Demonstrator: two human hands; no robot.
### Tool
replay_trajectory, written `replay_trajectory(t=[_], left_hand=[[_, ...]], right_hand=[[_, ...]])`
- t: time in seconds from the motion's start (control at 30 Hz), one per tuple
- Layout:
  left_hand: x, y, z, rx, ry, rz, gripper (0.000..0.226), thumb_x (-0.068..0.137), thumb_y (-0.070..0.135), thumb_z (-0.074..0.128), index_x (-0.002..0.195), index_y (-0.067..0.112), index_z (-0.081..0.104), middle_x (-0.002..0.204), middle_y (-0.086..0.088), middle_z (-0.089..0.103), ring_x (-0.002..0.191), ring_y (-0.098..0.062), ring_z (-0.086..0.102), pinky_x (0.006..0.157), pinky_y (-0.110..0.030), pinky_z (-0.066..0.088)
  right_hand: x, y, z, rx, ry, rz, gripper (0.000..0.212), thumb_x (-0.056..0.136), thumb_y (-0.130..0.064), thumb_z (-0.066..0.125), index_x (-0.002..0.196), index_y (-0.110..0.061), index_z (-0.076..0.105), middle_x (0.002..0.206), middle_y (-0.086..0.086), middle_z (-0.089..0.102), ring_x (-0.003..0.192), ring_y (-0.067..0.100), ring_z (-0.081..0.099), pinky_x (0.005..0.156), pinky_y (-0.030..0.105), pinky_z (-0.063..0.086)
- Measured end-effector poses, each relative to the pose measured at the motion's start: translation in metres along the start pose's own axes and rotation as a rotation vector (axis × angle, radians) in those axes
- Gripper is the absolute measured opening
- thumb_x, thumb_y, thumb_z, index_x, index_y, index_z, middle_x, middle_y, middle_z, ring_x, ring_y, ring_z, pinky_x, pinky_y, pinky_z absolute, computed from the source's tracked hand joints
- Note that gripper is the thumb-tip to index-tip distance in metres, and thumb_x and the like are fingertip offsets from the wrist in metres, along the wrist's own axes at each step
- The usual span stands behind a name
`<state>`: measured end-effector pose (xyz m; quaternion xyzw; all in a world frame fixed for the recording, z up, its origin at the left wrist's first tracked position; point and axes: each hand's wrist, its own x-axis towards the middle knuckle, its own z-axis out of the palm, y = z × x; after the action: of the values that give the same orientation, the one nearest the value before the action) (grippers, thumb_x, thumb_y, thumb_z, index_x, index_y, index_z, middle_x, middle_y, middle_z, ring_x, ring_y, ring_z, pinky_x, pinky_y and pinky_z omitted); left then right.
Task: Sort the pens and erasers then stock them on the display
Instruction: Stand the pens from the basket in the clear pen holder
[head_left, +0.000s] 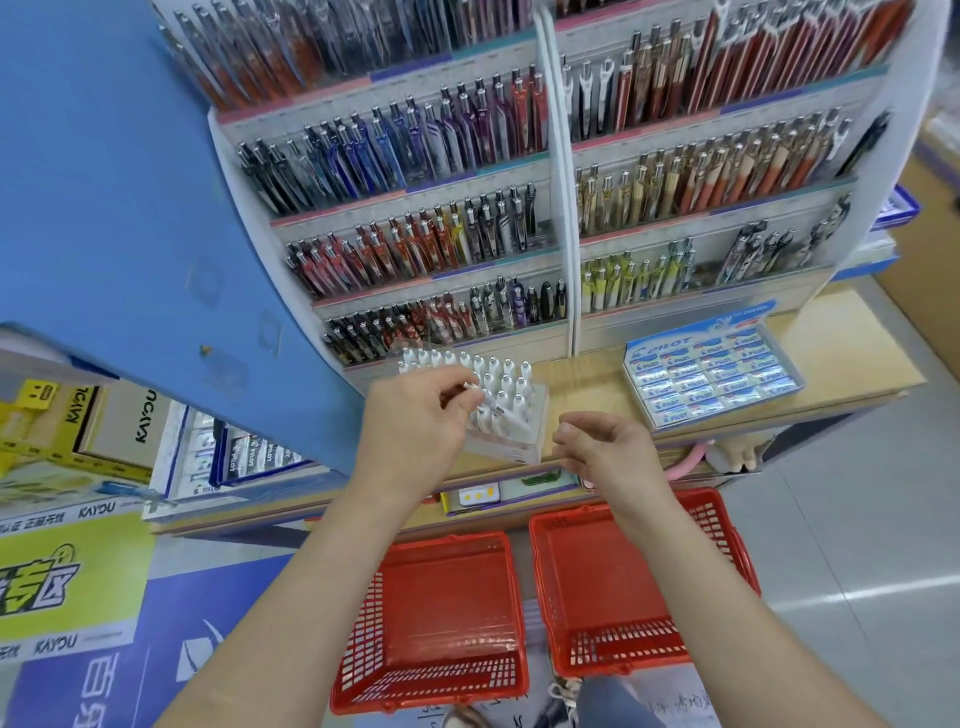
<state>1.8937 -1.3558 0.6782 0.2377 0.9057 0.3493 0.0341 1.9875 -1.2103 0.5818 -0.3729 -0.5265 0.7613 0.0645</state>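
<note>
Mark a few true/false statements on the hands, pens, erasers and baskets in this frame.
1. The left hand pinches a white pen above the clear pen box. True.
2. The right hand holds an eraser. False: its curled fingers hold nothing visible.
3. The eraser box sits on the shelf, to the right of the pen box. True.
4. Both red baskets are full of pens. False: no pens show in the left basket or the right basket.

Bright, even light; faint shadows. Glare streak on glossy grey floor (852, 545). Edges bow strongly; tiered white pen rack (554, 156) blurred at top.
</note>
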Motion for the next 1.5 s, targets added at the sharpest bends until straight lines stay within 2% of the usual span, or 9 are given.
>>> replay_trajectory(t=[0.2, 0.5, 0.83, 0.97, 1.03, 1.13, 1.27, 1.37, 1.5], left_hand=[[0.000, -0.011, 0.025, 0.225, -0.090, 0.176, 0.010, 0.084, 0.022, 0.066, 0.084, 0.014, 0.071, 0.072, -0.002, 0.067, 0.069, -0.020, 0.060, 0.066, -0.028, 0.041], [0.004, -0.020, 0.044, 0.307, -0.179, 0.190, 0.016, 0.088, 0.026, 0.060, 0.088, 0.014, 0.071, 0.081, -0.002, 0.062, 0.080, -0.020, 0.058, 0.074, -0.035, 0.046], [0.007, -0.022, 0.050, 0.493, -0.233, 0.288, 0.022, 0.089, 0.035, 0.058, 0.098, 0.019, 0.070, 0.082, 0.004, 0.052, 0.092, -0.022, 0.054, 0.076, -0.033, 0.040], [0.009, -0.025, 0.043, 0.322, -0.221, 0.164, 0.028, 0.086, 0.040, 0.062, 0.105, 0.021, 0.070, 0.088, 0.005, 0.052, 0.091, -0.015, 0.052, 0.079, -0.027, 0.040], [0.009, -0.030, 0.034, 0.173, -0.025, 0.093, 0.024, 0.088, 0.033, 0.062, 0.104, 0.018, 0.071, 0.090, 0.004, 0.056, 0.087, -0.012, 0.051, 0.078, -0.023, 0.038], [0.014, -0.049, 0.017, 0.218, 0.241, -0.063, 0.025, 0.092, 0.025, 0.054, 0.113, 0.017, 0.066, 0.103, -0.002, 0.056, 0.098, -0.018, 0.049, 0.088, -0.033, 0.040], [0.012, -0.065, 0.013, 0.209, 0.085, -0.283, 0.041, 0.097, 0.027, 0.044, 0.138, 0.021, 0.045, 0.129, -0.008, 0.056, 0.112, -0.026, 0.053, 0.090, -0.033, 0.039], [0.003, -0.069, 0.017, 0.144, 0.072, -0.322, 0.042, 0.098, 0.031, 0.045, 0.139, 0.022, 0.045, 0.123, -0.003, 0.063, 0.093, -0.015, 0.059, 0.078, -0.023, 0.038], [-0.004, -0.070, 0.019, 0.073, 0.093, -0.289, 0.045, 0.094, 0.039, 0.051, 0.136, 0.022, 0.050, 0.117, 0.001, 0.067, 0.101, -0.012, 0.061, 0.087, -0.024, 0.043]], right_hand=[[0.014, 0.020, 0.011, -0.070, -0.001, 0.053, 0.014, 0.087, -0.006, 0.065, 0.100, 0.000, 0.067, 0.073, 0.010, 0.063, 0.067, 0.019, 0.057, 0.067, 0.029, 0.050], [0.019, 0.030, 0.013, -0.039, 0.017, 0.089, 0.006, 0.087, -0.008, 0.065, 0.087, -0.004, 0.069, 0.071, 0.011, 0.062, 0.069, 0.022, 0.053, 0.070, 0.032, 0.048], [0.013, 0.022, 0.017, 0.070, 0.009, 0.111, 0.010, 0.084, -0.018, 0.072, 0.080, -0.010, 0.067, 0.078, 0.010, 0.069, 0.076, 0.024, 0.070, 0.068, 0.024, 0.058], [0.015, 0.019, 0.020, 0.075, 0.035, 0.105, 0.006, 0.085, -0.013, 0.070, 0.082, -0.009, 0.066, 0.082, 0.015, 0.068, 0.074, 0.027, 0.070, 0.068, 0.025, 0.059], [0.017, 0.018, 0.021, 0.052, 0.054, 0.085, 0.005, 0.086, -0.010, 0.068, 0.082, -0.010, 0.066, 0.080, 0.014, 0.066, 0.072, 0.028, 0.068, 0.070, 0.028, 0.059], [0.023, 0.017, 0.022, -0.004, 0.084, 0.047, 0.003, 0.087, -0.010, 0.067, 0.086, -0.007, 0.068, 0.077, 0.009, 0.065, 0.068, 0.025, 0.067, 0.073, 0.032, 0.058], [0.034, 0.015, 0.024, -0.100, 0.152, 0.001, 0.012, 0.086, -0.014, 0.067, 0.094, -0.005, 0.071, 0.070, 0.005, 0.068, 0.065, 0.022, 0.068, 0.076, 0.037, 0.059], [0.044, 0.012, 0.023, -0.124, 0.199, -0.025, 0.011, 0.085, -0.018, 0.069, 0.074, -0.018, 0.069, 0.064, 0.005, 0.068, 0.066, 0.023, 0.068, 0.081, 0.044, 0.058], [0.058, 0.006, 0.018, -0.143, 0.272, -0.047, 0.023, 0.083, -0.025, 0.072, 0.061, -0.021, 0.066, 0.060, 0.003, 0.069, 0.070, 0.027, 0.070, 0.084, 0.049, 0.055]])
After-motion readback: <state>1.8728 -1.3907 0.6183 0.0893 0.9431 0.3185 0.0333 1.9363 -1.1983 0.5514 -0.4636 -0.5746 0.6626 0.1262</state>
